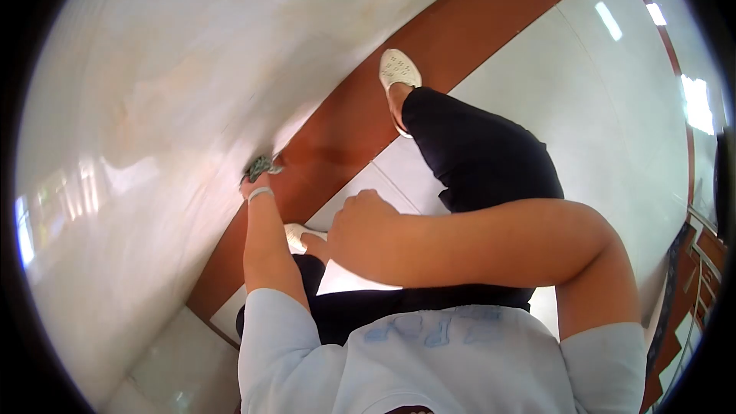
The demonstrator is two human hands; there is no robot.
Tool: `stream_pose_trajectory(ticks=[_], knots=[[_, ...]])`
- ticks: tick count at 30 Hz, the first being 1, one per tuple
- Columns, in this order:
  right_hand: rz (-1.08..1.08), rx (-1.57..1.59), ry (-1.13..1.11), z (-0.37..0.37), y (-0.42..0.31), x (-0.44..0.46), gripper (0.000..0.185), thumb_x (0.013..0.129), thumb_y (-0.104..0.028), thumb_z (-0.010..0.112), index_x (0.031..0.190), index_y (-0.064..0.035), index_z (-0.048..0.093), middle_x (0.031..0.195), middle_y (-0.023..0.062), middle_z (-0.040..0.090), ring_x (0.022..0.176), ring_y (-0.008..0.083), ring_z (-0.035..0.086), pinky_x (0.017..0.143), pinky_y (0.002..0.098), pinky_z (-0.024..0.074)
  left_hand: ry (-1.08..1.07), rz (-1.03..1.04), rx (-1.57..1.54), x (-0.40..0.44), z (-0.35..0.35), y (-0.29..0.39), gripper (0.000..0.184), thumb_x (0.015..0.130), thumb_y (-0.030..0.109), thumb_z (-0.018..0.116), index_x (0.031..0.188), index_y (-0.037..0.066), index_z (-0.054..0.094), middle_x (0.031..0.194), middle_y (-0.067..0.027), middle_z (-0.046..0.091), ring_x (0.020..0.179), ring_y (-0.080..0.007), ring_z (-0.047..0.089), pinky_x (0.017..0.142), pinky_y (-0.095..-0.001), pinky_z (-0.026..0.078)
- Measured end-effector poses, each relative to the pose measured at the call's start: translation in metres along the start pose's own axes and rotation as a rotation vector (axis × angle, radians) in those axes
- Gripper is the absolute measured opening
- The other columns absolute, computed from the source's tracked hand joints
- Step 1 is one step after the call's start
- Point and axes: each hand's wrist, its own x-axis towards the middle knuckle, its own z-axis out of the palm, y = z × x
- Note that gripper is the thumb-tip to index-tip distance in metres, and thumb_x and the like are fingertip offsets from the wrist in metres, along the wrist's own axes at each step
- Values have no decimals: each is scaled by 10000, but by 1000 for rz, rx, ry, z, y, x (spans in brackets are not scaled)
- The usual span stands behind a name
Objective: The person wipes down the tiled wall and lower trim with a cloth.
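My left hand [254, 184], with a pale band at the wrist [261, 192], is closed around a crumpled green patterned cloth [262, 166]. The cloth is at the foot of the glossy cream marble wall [169, 107], near the brown floor border [330, 134]. Bent across my body, my right arm ends in my right hand [364, 222], curled in a fist. Nothing sticks out of that fist, and its palm side is hidden from the camera.
A cream perforated shoe [399, 69] rests on the brown border; the other shoe [296, 238] is partly hidden behind my right hand. Pale glossy floor tiles [590, 100] stretch to the right. A railing [701, 261] with brown parts stands at the far right edge.
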Motion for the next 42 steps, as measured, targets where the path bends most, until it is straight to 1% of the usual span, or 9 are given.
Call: stream_pose_trajectory(ticks=[4, 14, 19, 21, 23, 30, 34, 37, 42], knots=[[-158, -57, 77, 17, -5, 5, 485, 868, -157, 536, 1336, -119, 415, 765, 79, 620, 715, 215, 612, 564, 334, 378, 19, 79, -50, -18, -96, 6, 520, 667, 168, 731, 1102, -71, 573, 960, -117, 672, 907, -211, 636, 806, -319, 504], [-234, -88, -58, 36, -29, 7, 238, 783, -84, 595, 1014, -75, 655, 839, 104, 655, 810, 242, 617, 656, 349, 468, -331, 401, -425, -175, 13, 291, 468, 733, 250, 735, 1121, 21, 610, 1030, -92, 661, 968, -180, 606, 891, -300, 464], [-156, -110, -51, 27, -26, 7, 126, 753, -67, 611, 852, -55, 688, 841, 113, 651, 842, 240, 615, 642, 346, 477, -638, -461, -1858, -151, 84, 311, 409, 677, 170, 728, 1026, -26, 640, 982, -100, 678, 915, -207, 633, 840, -323, 481], [-166, -98, -27, 22, -29, 8, 121, 748, -64, 613, 844, -43, 684, 835, 116, 649, 823, 241, 618, 637, 343, 479, -472, 74, -888, -151, 56, 284, 323, 841, 125, 469, 1116, -3, 581, 1143, -128, 598, 1082, -260, 538, 940, -394, 424], [-198, -46, 9, 24, -33, 6, 110, 748, -66, 614, 828, -32, 682, 826, 118, 647, 801, 243, 620, 634, 343, 481, -367, 250, -609, -108, 42, 212, 335, 924, 114, 347, 1173, 7, 543, 1235, -136, 552, 1171, -278, 490, 999, -417, 393], [-198, -25, 36, 12, -51, 4, 152, 762, -78, 605, 887, -23, 671, 851, 138, 655, 830, 273, 644, 654, 367, 507, 317, -93, 191, -132, -180, 125, 428, 649, 186, 760, 1011, -13, 647, 935, -121, 681, 870, -225, 656, 791, -325, 511], [-154, -47, -82, 5, -53, 19, 179, 783, -84, 584, 935, -25, 657, 875, 132, 655, 849, 278, 650, 683, 378, 514, 304, 201, 145, -128, -266, 48, 414, 653, 195, 729, 977, -45, 635, 902, -160, 666, 857, -251, 644, 797, -340, 504], [-137, 15, -89, 12, -57, 37, 338, 817, -120, 578, 1140, -21, 563, 1023, 157, 617, 967, 294, 610, 790, 395, 490, 161, -538, -1559, -198, -284, 112, 236, 848, 75, 474, 1058, -6, 546, 1068, -160, 596, 1021, -307, 580, 895, -426, 484], [-472, 258, 589, 64, -38, 99, 744, 846, -269, 620, 1430, -50, 214, 1327, 196, 429, 1192, 316, 477, 997, 384, 378, -372, -385, -1357, -313, -267, 164, 242, 837, 20, 457, 1065, -37, 515, 1007, -175, 593, 900, -293, 610, 806, -420, 514]])
